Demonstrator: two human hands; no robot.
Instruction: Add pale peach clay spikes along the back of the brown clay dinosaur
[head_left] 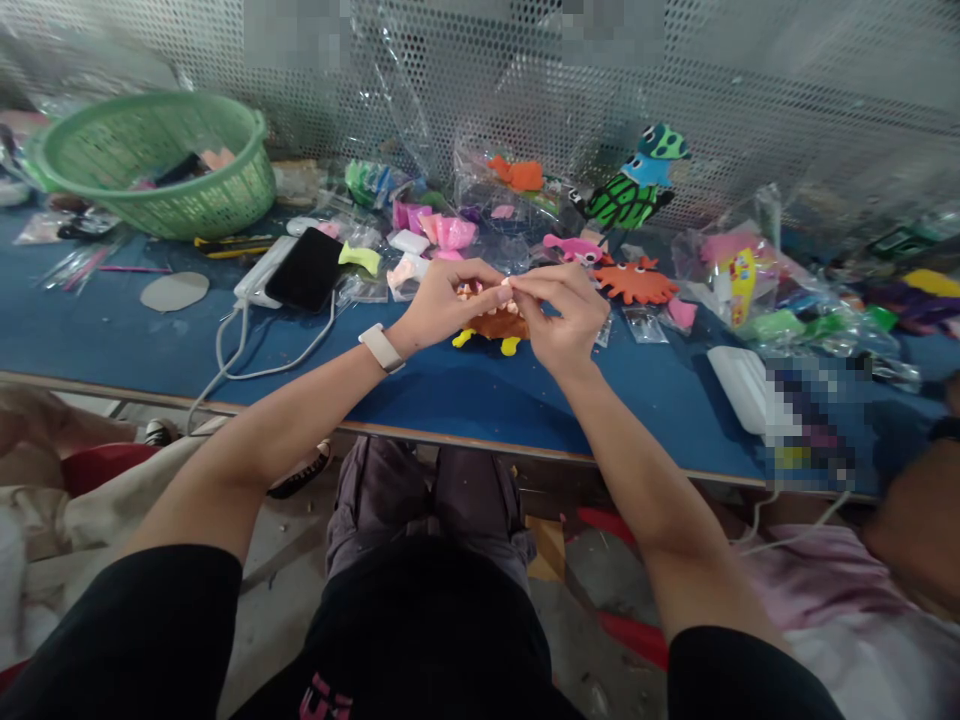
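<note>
Both hands meet over a brown figure [501, 325] with yellow feet, which looks like modelling clay, at the table's middle. Small pale pieces dot its top. My left hand [457, 300], with a white band on the wrist, is closed, thumb and forefinger pinched at a small pale piece [507, 284]. From the other side my right hand [564, 315] pinches at the same piece. The fingers hide much of the figure. Just right of my right hand lies an orange crab figure [637, 283], with a pink figure [574, 247] behind it.
Left on the blue table [420, 400] are a green basket [157, 205], a black phone [305, 270] on a white cabled block, and a grey disc [175, 291]. Bagged coloured clay [739, 280] and a white box [739, 388] lie right. A perforated metal panel [480, 90] stands behind. People sit on both sides.
</note>
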